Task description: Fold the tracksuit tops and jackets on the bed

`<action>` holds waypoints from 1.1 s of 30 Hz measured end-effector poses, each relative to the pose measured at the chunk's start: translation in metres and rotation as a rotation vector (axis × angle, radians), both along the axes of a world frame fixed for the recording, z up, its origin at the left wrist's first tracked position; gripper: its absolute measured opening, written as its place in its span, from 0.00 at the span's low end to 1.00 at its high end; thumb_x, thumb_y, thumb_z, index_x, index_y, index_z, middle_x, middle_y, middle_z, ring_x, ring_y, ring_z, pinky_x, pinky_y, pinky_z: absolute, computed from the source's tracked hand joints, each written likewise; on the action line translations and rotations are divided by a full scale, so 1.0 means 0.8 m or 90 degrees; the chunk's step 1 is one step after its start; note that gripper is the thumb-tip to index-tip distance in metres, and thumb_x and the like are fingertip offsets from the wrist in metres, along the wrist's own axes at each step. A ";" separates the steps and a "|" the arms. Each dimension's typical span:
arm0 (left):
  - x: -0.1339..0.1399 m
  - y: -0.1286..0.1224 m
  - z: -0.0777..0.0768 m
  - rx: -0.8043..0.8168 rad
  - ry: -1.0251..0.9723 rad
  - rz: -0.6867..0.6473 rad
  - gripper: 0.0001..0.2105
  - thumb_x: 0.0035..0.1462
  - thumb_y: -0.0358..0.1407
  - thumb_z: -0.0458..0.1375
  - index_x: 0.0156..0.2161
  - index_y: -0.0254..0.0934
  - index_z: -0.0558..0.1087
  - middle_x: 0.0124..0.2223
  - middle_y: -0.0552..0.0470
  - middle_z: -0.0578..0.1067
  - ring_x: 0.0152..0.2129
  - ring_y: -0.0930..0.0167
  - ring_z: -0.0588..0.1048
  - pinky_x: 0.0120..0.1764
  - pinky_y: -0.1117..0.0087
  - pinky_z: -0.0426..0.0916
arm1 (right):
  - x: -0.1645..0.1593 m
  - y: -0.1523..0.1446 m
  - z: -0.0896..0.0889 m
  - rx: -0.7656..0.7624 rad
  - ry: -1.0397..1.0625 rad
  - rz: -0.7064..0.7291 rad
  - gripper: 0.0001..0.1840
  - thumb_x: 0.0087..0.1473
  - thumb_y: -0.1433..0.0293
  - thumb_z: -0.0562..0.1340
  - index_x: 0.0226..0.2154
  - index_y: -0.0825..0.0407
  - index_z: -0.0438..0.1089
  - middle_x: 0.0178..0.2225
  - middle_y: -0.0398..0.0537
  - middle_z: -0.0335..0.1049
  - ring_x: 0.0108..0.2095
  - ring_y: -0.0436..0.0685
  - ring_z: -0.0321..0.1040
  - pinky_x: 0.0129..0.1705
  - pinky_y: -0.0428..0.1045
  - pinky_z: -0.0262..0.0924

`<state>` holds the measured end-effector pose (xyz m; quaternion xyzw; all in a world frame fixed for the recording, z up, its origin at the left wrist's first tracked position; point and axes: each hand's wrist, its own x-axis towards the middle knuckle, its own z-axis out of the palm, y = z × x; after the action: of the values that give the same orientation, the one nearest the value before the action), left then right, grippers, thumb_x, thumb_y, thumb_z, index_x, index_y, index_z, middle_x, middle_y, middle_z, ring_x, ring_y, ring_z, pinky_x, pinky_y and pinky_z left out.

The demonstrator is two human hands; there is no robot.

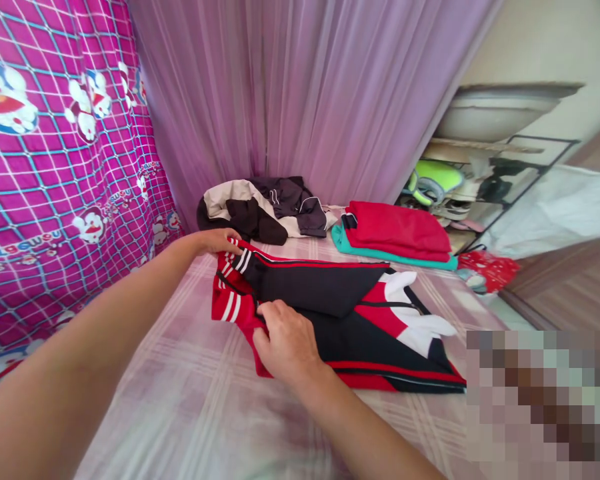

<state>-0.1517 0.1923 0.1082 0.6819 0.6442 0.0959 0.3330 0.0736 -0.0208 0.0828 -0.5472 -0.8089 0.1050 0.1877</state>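
A black, red and white track jacket (300, 288) lies partly folded on the plaid bed sheet (195, 393). One sleeve is laid lengthwise across its body, and the white collar points right. My left hand (219, 241) pinches the far left corner by the striped cuffs and hem. Over the near side of the jacket's left part, my right hand (287, 337) has its fingers curled against the cloth near the red hem. Whether those fingers grip the fabric or only press on it is partly hidden by the hand itself.
Behind lies a heap of dark and cream clothes (280, 210). Right of it sits a folded red garment (397, 230) on a teal one (340, 240). A purple curtain (300, 87) hangs behind, a pink cartoon cloth (70, 173) at left. A rack (530, 150) stands at right.
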 end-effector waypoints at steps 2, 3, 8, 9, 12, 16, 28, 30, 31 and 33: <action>0.033 0.004 0.024 -0.003 -0.013 -0.030 0.27 0.45 0.41 0.65 0.52 0.40 0.70 0.37 0.50 0.80 0.30 0.68 0.78 0.29 0.73 0.72 | 0.025 -0.008 -0.004 -0.005 0.055 -0.048 0.09 0.54 0.70 0.57 0.38 0.49 0.70 0.35 0.45 0.74 0.37 0.55 0.70 0.36 0.47 0.58; 0.054 0.006 0.035 -0.003 -0.013 -0.046 0.26 0.46 0.40 0.65 0.52 0.40 0.70 0.37 0.50 0.80 0.30 0.69 0.79 0.30 0.73 0.73 | 0.038 -0.012 -0.007 -0.008 0.079 -0.072 0.08 0.53 0.70 0.57 0.37 0.48 0.70 0.33 0.44 0.74 0.35 0.54 0.70 0.35 0.47 0.57; 0.189 0.011 0.061 -0.021 0.053 -0.131 0.20 0.47 0.35 0.64 0.48 0.39 0.74 0.39 0.50 0.80 0.33 0.68 0.79 0.35 0.71 0.74 | 0.098 -0.033 -0.036 -0.035 0.206 -0.181 0.03 0.50 0.69 0.59 0.30 0.48 0.69 0.24 0.39 0.72 0.24 0.51 0.67 0.29 0.45 0.53; 0.217 0.010 0.060 -0.021 0.083 -0.145 0.19 0.46 0.34 0.64 0.47 0.39 0.75 0.39 0.49 0.81 0.33 0.67 0.79 0.35 0.70 0.74 | 0.109 -0.037 -0.043 -0.048 0.233 -0.198 0.02 0.50 0.68 0.59 0.29 0.48 0.68 0.23 0.38 0.71 0.24 0.51 0.66 0.29 0.45 0.53; 0.294 0.008 0.046 -0.014 0.153 -0.179 0.18 0.45 0.33 0.65 0.45 0.37 0.76 0.38 0.48 0.81 0.32 0.65 0.79 0.35 0.68 0.75 | 0.135 -0.047 -0.062 -0.096 0.295 -0.245 0.05 0.52 0.67 0.60 0.26 0.48 0.66 0.21 0.39 0.71 0.23 0.51 0.67 0.27 0.45 0.52; 0.364 -0.001 0.015 -0.029 0.206 -0.215 0.17 0.47 0.33 0.64 0.45 0.33 0.77 0.36 0.43 0.81 0.32 0.62 0.79 0.36 0.66 0.73 | 0.160 -0.056 -0.071 -0.130 0.265 -0.283 0.07 0.54 0.66 0.60 0.26 0.49 0.68 0.23 0.41 0.73 0.25 0.52 0.69 0.27 0.45 0.51; 0.285 0.005 -0.020 0.214 0.136 -0.257 0.33 0.58 0.57 0.48 0.62 0.37 0.65 0.59 0.42 0.72 0.51 0.60 0.74 0.54 0.63 0.66 | 0.221 -0.063 -0.049 -0.096 0.145 -0.269 0.25 0.62 0.57 0.53 0.20 0.49 0.71 0.20 0.45 0.73 0.23 0.51 0.68 0.27 0.46 0.51; 0.257 -0.001 -0.040 0.306 0.170 -0.280 0.34 0.57 0.57 0.49 0.61 0.36 0.66 0.63 0.42 0.68 0.60 0.58 0.65 0.61 0.61 0.57 | 0.223 -0.053 -0.046 0.020 0.173 -0.254 0.20 0.63 0.60 0.52 0.28 0.50 0.74 0.27 0.46 0.76 0.29 0.53 0.71 0.33 0.46 0.58; 0.246 -0.004 -0.051 0.314 0.177 -0.282 0.35 0.57 0.57 0.48 0.62 0.35 0.65 0.65 0.42 0.65 0.62 0.58 0.62 0.63 0.61 0.54 | 0.222 -0.047 -0.046 0.081 0.180 -0.236 0.18 0.62 0.61 0.53 0.35 0.50 0.75 0.34 0.49 0.78 0.35 0.55 0.73 0.38 0.47 0.61; 0.229 -0.007 -0.071 0.285 0.184 -0.253 0.37 0.59 0.57 0.45 0.64 0.32 0.62 0.66 0.41 0.63 0.63 0.60 0.61 0.63 0.63 0.53 | 0.214 -0.034 -0.049 0.151 0.160 -0.196 0.19 0.60 0.62 0.56 0.49 0.52 0.72 0.49 0.56 0.74 0.49 0.60 0.70 0.50 0.53 0.62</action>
<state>0.0317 0.1871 0.0515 0.8572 0.5017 0.0706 0.0926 0.2447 -0.0478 0.0433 -0.6211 -0.6928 0.0466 0.3635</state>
